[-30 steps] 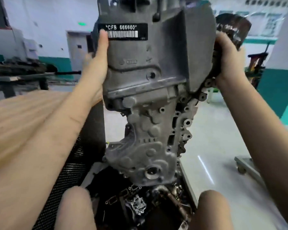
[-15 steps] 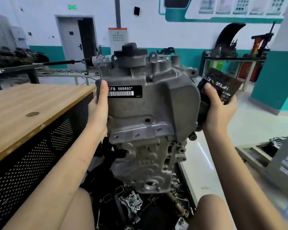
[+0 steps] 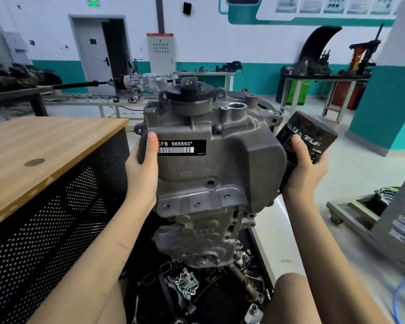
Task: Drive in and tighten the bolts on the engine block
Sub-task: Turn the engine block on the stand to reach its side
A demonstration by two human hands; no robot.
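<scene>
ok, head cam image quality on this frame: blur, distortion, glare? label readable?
Head view: the white-on-black label on the grey cast-metal engine block is sharp and readable, CFB 666660. Edges are soft and smeared, notably the grey cart at right. Wide-angle bowing bends the wooden bench top. Lighting is even, with no harsh glare. Print on the black cylindrical oil filter is blurred.

Lighting: bright, even, soft shadows | Edges: wide-angle bowing | Blur: lower right corner smeared, centre sharp
</scene>
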